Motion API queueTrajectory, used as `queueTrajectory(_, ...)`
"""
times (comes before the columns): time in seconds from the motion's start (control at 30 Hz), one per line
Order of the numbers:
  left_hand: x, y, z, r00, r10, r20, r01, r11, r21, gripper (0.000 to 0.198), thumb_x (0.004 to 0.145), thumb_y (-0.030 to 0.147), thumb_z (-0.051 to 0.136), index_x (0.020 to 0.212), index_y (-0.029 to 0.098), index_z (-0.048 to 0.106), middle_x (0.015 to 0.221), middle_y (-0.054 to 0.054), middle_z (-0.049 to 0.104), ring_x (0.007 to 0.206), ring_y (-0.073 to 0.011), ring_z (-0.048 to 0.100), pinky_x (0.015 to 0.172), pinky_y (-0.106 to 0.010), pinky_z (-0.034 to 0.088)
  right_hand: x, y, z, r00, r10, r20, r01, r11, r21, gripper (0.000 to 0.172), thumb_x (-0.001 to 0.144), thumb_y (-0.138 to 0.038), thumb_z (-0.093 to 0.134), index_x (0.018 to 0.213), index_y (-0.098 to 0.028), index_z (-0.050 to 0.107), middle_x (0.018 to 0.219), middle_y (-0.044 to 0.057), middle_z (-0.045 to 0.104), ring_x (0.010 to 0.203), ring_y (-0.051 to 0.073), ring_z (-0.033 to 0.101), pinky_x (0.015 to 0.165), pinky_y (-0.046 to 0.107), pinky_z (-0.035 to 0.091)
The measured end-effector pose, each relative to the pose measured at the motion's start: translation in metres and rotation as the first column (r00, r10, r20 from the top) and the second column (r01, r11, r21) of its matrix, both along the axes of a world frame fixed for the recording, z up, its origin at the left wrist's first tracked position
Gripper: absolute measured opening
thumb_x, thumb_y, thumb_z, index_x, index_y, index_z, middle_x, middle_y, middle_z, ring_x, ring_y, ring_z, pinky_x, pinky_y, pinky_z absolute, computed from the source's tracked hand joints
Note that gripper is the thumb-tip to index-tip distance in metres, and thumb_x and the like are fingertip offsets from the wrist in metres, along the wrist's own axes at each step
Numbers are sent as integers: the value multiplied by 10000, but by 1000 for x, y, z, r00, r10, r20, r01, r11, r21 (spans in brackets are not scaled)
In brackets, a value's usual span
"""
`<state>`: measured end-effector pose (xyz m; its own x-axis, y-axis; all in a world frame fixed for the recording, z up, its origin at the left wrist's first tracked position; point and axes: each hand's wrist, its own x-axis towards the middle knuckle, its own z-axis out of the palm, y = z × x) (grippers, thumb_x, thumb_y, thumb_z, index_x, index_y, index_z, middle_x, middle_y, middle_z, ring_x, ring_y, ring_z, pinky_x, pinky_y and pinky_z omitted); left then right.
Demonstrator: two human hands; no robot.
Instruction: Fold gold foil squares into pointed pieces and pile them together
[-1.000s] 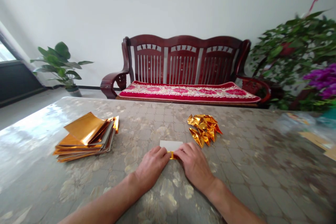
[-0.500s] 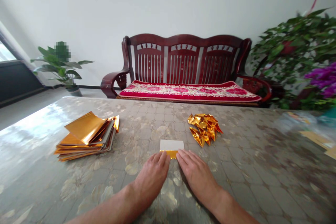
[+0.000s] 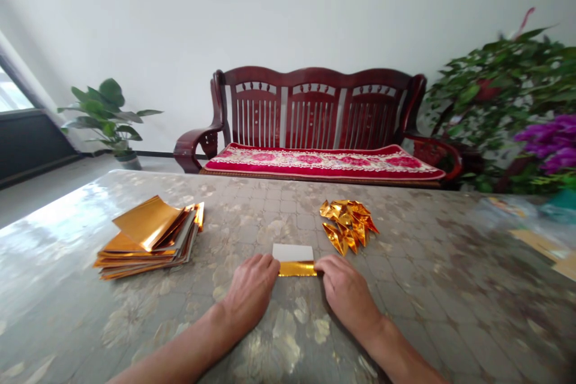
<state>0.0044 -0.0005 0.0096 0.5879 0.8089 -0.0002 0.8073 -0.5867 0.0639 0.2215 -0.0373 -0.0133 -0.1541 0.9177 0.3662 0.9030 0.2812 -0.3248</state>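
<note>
A sheet of gold foil paper [image 3: 297, 269] lies before me, its near part folded over with the gold side up and its far part showing white. My left hand [image 3: 254, 282] grips the left end of the gold fold, fingers curled. At the right end, my right hand [image 3: 344, 285] pinches the fold between thumb and fingers. Just beyond my right hand sits a small heap of folded gold paper pieces [image 3: 348, 225] with pointed ends. To the left rests a loose stack of gold foil sheets [image 3: 146, 240], some showing grey undersides.
The patterned table [image 3: 216, 336] fills the foreground. A clear plastic bag [image 3: 504, 210] and brown card pieces [image 3: 540, 246] lie at its right side. Behind the table stands a dark wooden bench [image 3: 310, 114], with potted plants [image 3: 101, 114] at left and leafy plants [image 3: 504, 90] at right.
My hands have moved apart to the two ends of the fold, and their fingers have gone from lying flat to curling in. More of the gold strip shows.
</note>
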Motion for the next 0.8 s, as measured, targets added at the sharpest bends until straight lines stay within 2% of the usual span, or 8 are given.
queueTrajectory(0.13,6,3,-4,999,-7,34,4,997,73,177,968,176,419,947,205,592,942,-56,636,894,-219,591,808,-339,458,-4,8,-1,999,-37,-30,38,999,12,238,924,-170,502,1118,-216,631,1029,64,642,998,217,579,892,344,454)
queueTrajectory(0.23,9,3,-6,997,-11,80,4,997,81,125,960,305,503,1005,217,581,963,-45,629,918,-228,582,821,-343,443,-9,11,-2,999,-42,-2,42,999,-19,134,893,-198,580,1000,-234,652,979,50,619,978,224,560,863,342,443)
queueTrajectory(0.33,8,5,-7,992,-44,121,37,998,58,264,894,418,619,1082,238,578,1025,-36,621,958,-239,569,832,-344,436,-11,12,-2,998,-61,-5,61,998,-33,51,867,-189,609,887,-232,629,939,36,604,949,218,549,820,329,433)
queueTrajectory(0.4,7,8,-8,985,-46,164,40,998,43,298,886,447,624,1101,244,587,1040,-35,616,971,-238,565,844,-345,435,-12,12,-1,998,-66,-12,66,997,-33,50,858,-181,612,843,-228,606,920,30,600,932,217,544,798,326,423)
queueTrajectory(0.47,5,11,-10,974,-23,225,17,999,28,289,893,441,616,1105,245,601,1051,-38,612,974,-231,566,847,-336,438,-11,12,-1,997,-65,-31,64,998,-24,72,846,-163,617,820,-224,587,901,24,603,915,216,543,783,322,411)
queueTrajectory(0.6,0,15,-14,938,-11,345,15,1000,-8,102,932,300,572,972,247,649,977,-14,625,918,-184,586,815,-278,444,-11,8,-3,997,-23,-80,24,1000,9,109,833,-129,619,795,-216,567,851,12,614,863,203,553,750,306,392)
queueTrajectory(0.67,-3,17,-17,924,-27,381,28,1000,4,135,954,264,527,944,252,661,935,-7,634,898,-172,595,810,-268,444,-11,4,-3,995,7,-100,-5,1000,17,107,843,-129,612,798,-217,572,829,7,624,832,195,564,730,297,387)
queueTrajectory(0.8,-7,23,-23,912,-35,409,23,999,34,171,960,235,508,1051,263,651,1002,-9,653,923,-174,617,822,-272,462,-10,-1,-3,991,46,-124,-43,999,21,77,886,-159,583,867,-228,614,848,7,654,831,191,586,731,292,394)
